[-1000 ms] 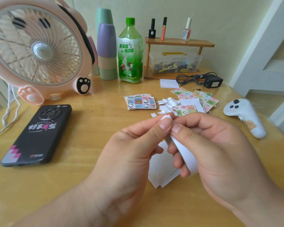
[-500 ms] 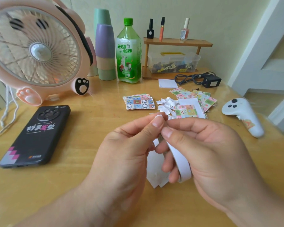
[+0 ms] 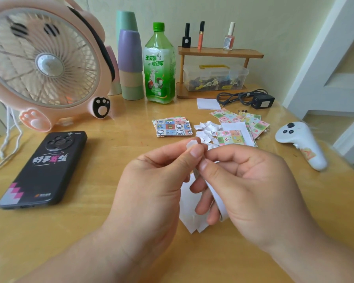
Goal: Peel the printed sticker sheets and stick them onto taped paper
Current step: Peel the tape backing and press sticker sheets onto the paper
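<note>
A desk at home
Pink paw-print fan (image 3: 43, 64) at 10 o'clock, stacked cups (image 3: 130, 58) at 11, nail polish (image 3: 229, 40) on a wooden shelf (image 3: 219, 53) at 12, a phone (image 3: 45, 170) at 9.

A pale yellow wall (image 3: 274, 21) backs the glossy wooden worktop (image 3: 90, 221). White panelled woodwork (image 3: 323, 68) rises at right, softly daylit.

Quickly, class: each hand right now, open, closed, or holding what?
Left hand: closed, pinching the top corner of the white paper.
Right hand: closed on the same white paper, fingers curled round it.
</note>
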`<action>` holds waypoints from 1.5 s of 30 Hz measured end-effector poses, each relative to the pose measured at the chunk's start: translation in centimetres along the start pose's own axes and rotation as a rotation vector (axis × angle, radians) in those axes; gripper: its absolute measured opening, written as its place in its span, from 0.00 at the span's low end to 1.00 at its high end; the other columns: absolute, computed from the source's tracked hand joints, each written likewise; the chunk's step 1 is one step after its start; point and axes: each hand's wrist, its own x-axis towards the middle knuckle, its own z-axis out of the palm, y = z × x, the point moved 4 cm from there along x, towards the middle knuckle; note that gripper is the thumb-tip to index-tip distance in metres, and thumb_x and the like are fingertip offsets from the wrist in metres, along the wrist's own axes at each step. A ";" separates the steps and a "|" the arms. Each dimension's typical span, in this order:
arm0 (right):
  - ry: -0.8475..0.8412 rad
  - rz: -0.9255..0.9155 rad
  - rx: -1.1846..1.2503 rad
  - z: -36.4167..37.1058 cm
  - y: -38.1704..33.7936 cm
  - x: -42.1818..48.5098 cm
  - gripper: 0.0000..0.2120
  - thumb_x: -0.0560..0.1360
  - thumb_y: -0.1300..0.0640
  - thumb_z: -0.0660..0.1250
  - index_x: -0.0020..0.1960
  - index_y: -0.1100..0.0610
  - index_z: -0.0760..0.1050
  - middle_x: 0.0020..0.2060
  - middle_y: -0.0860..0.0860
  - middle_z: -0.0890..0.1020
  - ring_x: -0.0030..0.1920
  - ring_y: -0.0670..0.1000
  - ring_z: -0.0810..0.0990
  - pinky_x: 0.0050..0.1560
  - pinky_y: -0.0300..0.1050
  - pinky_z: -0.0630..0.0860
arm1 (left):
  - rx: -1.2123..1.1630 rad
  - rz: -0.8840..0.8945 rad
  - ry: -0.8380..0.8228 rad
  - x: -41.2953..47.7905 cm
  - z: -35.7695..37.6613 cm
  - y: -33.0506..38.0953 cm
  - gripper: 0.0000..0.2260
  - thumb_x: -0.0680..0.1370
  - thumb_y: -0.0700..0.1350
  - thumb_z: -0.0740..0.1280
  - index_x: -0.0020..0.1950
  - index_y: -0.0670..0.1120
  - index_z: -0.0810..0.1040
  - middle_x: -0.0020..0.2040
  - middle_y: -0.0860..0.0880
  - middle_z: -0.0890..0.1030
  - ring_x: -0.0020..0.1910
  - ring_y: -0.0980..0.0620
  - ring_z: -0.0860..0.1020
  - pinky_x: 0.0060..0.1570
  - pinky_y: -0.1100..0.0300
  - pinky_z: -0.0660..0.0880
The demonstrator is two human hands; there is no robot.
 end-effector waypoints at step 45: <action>0.026 -0.916 -0.918 1.4 -1.6 -1.4 0.12 0.75 0.62 0.67 0.32 0.58 0.75 0.24 0.49 0.66 0.26 0.55 0.65 0.25 0.49 0.66 | -0.155 -0.252 0.339 2.5 -1.8 0.2 0.00 0.73 0.37 0.73 0.43 0.40 0.84 0.33 0.48 0.82 0.28 0.56 0.71 0.42 0.60 0.73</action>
